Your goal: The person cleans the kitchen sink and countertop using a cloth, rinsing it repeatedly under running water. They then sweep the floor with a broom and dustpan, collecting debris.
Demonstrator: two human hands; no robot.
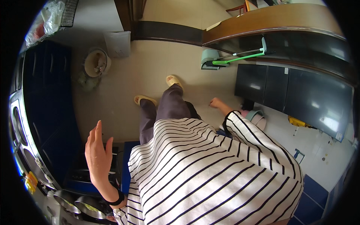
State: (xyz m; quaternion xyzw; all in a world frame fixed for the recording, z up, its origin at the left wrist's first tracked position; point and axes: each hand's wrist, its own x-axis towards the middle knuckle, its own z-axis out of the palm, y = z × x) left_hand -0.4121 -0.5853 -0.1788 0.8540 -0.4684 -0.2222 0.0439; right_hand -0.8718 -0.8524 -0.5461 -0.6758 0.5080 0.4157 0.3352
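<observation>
My left hand (98, 157), with a black band at its wrist, is raised at the left side of the view. Its fingers point forward, the thumb stands apart, and nothing is in it. Below it, nearer the picture's bottom edge, two metal pans (91, 208) hold pale green food. My right hand (216, 103) hangs out to the right over the floor, small in view, with its fingers curled in and no object visible in it. A pink tub (258, 121) stands on the floor near the right forearm.
Dark blue cabinets (50, 98) and a gas hob (21, 123) line the left. A waste bin (97, 63) and a white container (118, 43) stand ahead left. Ahead right are a dustpan (210, 57), a green-handled broom (239, 58) and dark cabinets (309, 98).
</observation>
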